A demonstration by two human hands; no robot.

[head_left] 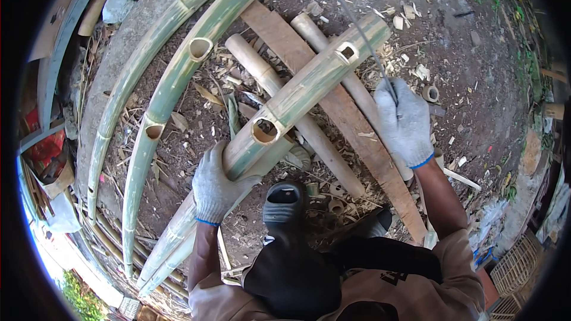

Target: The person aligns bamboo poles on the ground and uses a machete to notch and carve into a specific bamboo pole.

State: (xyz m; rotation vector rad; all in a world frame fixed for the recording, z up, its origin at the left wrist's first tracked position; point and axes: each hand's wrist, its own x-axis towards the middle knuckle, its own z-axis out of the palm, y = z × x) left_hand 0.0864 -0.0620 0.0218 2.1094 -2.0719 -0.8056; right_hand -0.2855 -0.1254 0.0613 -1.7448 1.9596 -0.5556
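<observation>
Holed bamboo pole [304, 96] aslant, thin rod [355, 19]

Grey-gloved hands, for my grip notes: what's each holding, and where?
Left hand: the thick green bamboo pole, just below its lower hole. Right hand: a thin dark rod, by its near end.

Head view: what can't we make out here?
Far end of the thin grey tool: head view, cut off by the top edge.
Its near end: head view, hidden inside the gloved right hand.
Part of the holed green bamboo pole: head view, covered by the gloved left hand.
Upper end of the outer left bamboo pole: head view, cut off by the top edge.
</observation>
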